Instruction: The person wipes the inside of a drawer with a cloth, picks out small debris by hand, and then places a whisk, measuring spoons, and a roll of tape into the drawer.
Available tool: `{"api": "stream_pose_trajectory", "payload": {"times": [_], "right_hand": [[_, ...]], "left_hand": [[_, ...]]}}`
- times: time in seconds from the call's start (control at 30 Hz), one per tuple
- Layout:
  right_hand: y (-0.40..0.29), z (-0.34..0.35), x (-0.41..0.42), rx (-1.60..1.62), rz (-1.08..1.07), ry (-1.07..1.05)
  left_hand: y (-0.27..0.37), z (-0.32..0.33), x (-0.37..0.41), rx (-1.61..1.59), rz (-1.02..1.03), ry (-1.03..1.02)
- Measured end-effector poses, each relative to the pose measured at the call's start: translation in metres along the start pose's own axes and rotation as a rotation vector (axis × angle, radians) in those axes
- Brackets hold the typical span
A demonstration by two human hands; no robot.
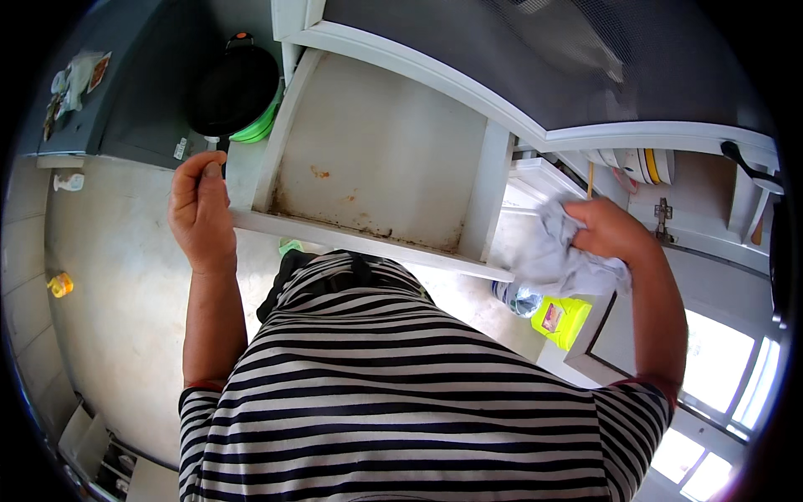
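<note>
A pulled-out white drawer [389, 144] lies before me, with brown stains on its bottom and dark grime along the front inner edge. My left hand [199, 213] is raised beside the drawer's left front corner, fingers curled in against the thumb. I see nothing clearly held in it, and whether it touches the drawer front cannot be told. To the right of the drawer, my right hand [605, 229] grips a crumpled pale grey cloth [558, 251]. The cloth hangs below the fingers and is partly blurred.
A black pan [235, 91] sits over a green container [257, 125] at the back left, beside a dark grey cabinet [144, 81]. On the right are plates [640, 166] in an open cupboard, a neon-yellow bucket [568, 320] and a clear plastic bottle [524, 300]. A yellow bottle [61, 285] stands far left.
</note>
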State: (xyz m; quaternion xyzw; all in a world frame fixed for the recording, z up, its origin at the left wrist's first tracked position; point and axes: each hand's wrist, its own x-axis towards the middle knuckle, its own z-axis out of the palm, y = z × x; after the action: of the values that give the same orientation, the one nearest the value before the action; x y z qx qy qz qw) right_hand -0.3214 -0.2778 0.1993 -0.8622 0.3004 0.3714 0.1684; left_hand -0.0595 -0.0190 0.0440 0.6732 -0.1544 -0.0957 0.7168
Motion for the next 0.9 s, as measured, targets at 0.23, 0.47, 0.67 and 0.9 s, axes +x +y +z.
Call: {"api": "stream_pose_trajectory", "payload": {"times": [0.23,0.47,0.67,0.9], "right_hand": [[-0.052,0.036,0.108,-0.051,-0.422,0.512],[-0.035,0.057,0.167,-0.142,-0.254,0.583],[-0.039,0.054,0.161,-0.075,-0.408,0.831],[-0.075,0.069,0.115,0.098,-0.722,0.077]], "left_hand": [[-0.005,-0.005,0.003,-0.013,-0.026,-0.026],[-0.005,-0.004,0.004,0.037,-0.002,-0.038],[-0.007,-0.008,0.006,0.033,0.042,-0.09],[-0.007,-0.005,0.007,-0.017,0.013,-0.08]]}}
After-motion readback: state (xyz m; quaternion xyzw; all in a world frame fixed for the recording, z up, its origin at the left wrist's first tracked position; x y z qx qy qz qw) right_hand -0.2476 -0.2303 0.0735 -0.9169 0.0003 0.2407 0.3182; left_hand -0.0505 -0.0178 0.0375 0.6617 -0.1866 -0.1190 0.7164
